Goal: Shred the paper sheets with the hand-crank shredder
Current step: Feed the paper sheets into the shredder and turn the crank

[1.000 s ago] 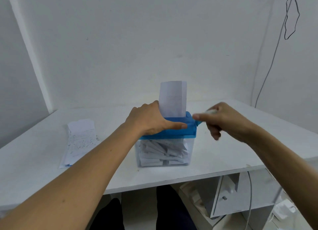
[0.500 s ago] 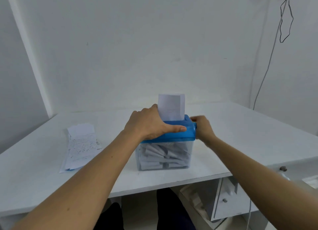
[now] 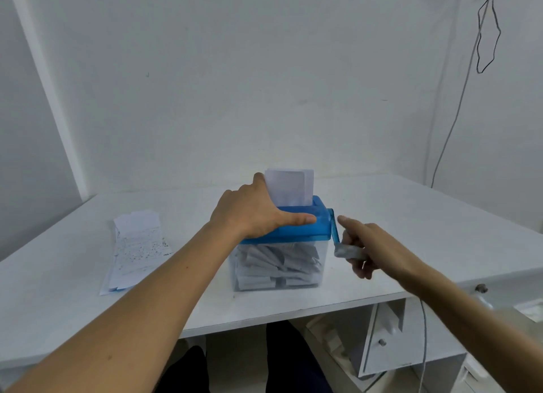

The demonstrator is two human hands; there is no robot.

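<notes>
A small shredder with a blue top point(image 3: 308, 231) and a clear bin point(image 3: 279, 266) full of white paper strips stands near the front of the white table point(image 3: 411, 216). A white paper sheet point(image 3: 289, 191) sticks upright out of its slot. My left hand point(image 3: 252, 213) presses down on the blue top, thumb along its front edge, fingers beside the sheet. My right hand point(image 3: 370, 245) grips the pale knob of the blue crank point(image 3: 335, 231), which hangs low on the shredder's right side; the index finger points toward the shredder.
A stack of printed paper sheets point(image 3: 135, 248) lies on the table to the left. A grey cable point(image 3: 458, 104) hangs down the right wall. Under the table's right side is a small white drawer unit point(image 3: 385, 339). My legs show below the front edge.
The crank has swung from the top round to a low position with my right hand on it. The sheet has sunk further into the slot. My left hand stayed put.
</notes>
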